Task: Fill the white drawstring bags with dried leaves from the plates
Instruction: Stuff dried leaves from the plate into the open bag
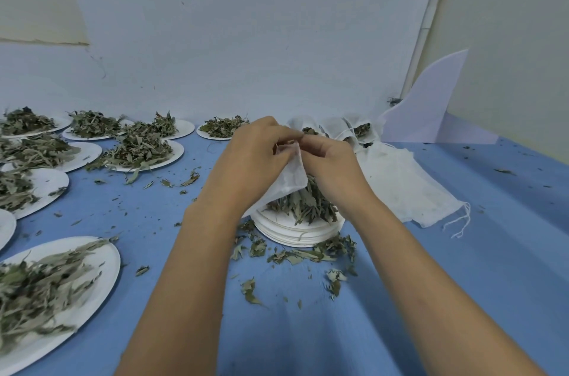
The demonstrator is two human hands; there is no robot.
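Note:
My left hand (pixel 255 160) and my right hand (pixel 331 163) both pinch the top edge of a white drawstring bag (pixel 291 178), held just above a stack of white plates (pixel 295 229). A heap of dried leaves (pixel 303 201) lies on the top plate, partly under the bag. Behind my hands stand filled bags (pixel 354 129) with leaves showing at their mouths. A pile of flat empty bags (pixel 409 188) lies to the right with strings trailing.
Several plates heaped with dried leaves cover the blue table at the left, among them a plate near the front (pixel 61 289) and one further back (pixel 143 154). Loose leaf bits (pixel 295 255) litter the cloth. A white board (pixel 431 111) leans at the back right.

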